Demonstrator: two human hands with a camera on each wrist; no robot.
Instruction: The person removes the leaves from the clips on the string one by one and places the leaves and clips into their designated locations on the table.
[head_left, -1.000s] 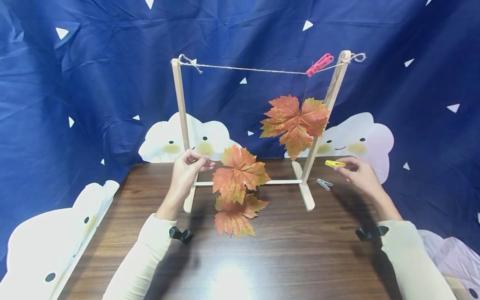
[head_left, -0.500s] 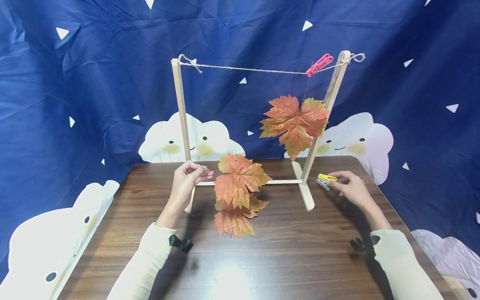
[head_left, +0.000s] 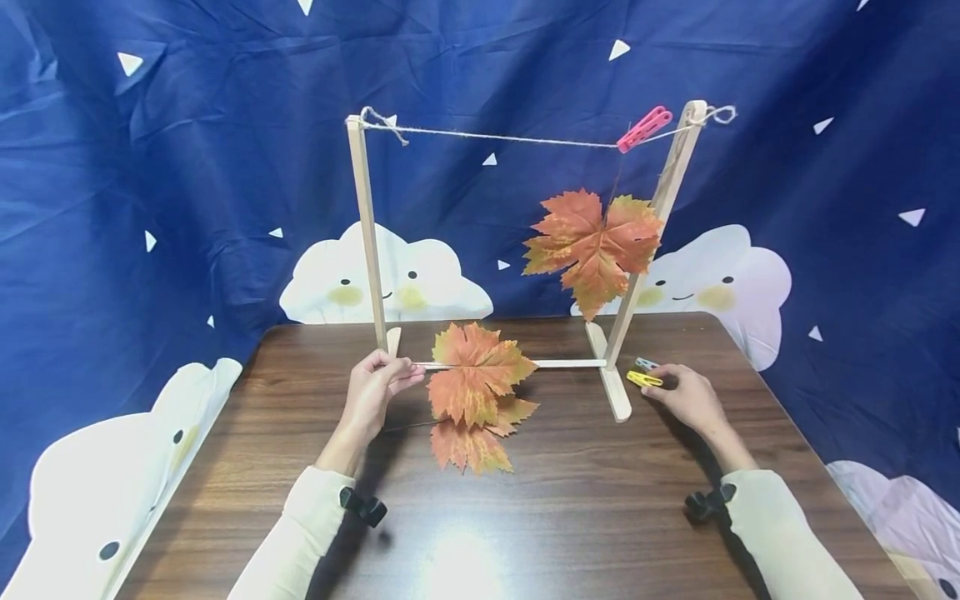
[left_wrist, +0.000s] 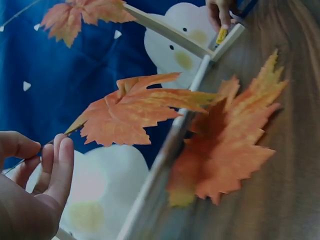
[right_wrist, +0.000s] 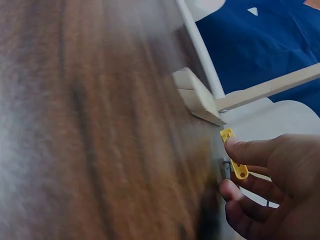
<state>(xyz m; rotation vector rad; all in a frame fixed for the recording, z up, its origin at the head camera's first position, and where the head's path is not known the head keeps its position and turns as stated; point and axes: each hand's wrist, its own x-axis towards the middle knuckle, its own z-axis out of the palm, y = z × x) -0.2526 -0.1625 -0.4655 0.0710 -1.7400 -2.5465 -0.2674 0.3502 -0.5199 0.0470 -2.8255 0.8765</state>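
My left hand (head_left: 375, 387) pinches the thin stem of an orange artificial maple leaf (left_wrist: 132, 112), which it holds above the table. A second maple leaf (left_wrist: 225, 145) lies on the tabletop under it, partly covered in the head view. In my right hand (head_left: 690, 400) is a yellow clothespin (right_wrist: 235, 155), pinched between thumb and fingers low beside the rack's right foot. Just behind it in the head view lies a grey-blue clothespin (head_left: 647, 364). A pink clothespin (head_left: 645, 129) clips a third maple leaf (head_left: 596, 242) to the string (head_left: 495, 137).
The wooden rack has a left post (head_left: 366, 225), a right post (head_left: 660, 217) and a white crossbar (head_left: 570, 363) near the table (head_left: 600, 500). A blue cloth (head_left: 195, 150) with clouds and triangles hangs behind. Both wrists carry small black camera mounts.
My left hand has lowered its leaf toward the crossbar. My right hand has come down and left with the yellow clothespin, from above the grey-blue one to just in front of it.
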